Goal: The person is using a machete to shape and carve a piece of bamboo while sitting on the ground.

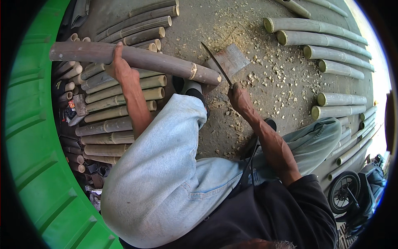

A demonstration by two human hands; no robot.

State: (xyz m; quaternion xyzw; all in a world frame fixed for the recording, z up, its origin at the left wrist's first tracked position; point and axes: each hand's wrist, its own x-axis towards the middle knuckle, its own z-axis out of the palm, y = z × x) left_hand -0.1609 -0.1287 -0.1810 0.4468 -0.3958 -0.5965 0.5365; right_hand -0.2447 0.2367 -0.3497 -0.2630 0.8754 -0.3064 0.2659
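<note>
A thick brown bamboo pole (161, 60) slants across the upper left, its left end near the green wall. My left hand (123, 68) is closed round it left of its middle, thumb over the top. The pole's right end, just past a pale node ring, comes close to a long dark blade. That blade belongs to a machete (214, 59), and my right hand (238, 94) is closed on its handle, which the fingers hide. Behind the blade a worn flat block (232, 59) lies on the floor. Whether blade and pole touch, I cannot tell.
Cut bamboo poles (124, 96) are stacked on the left beside a green corrugated wall (37, 137). More bamboo poles (315, 39) lie in rows on the right. Pale wood chips (273, 87) litter the concrete floor. A motorbike (352, 193) stands at the lower right.
</note>
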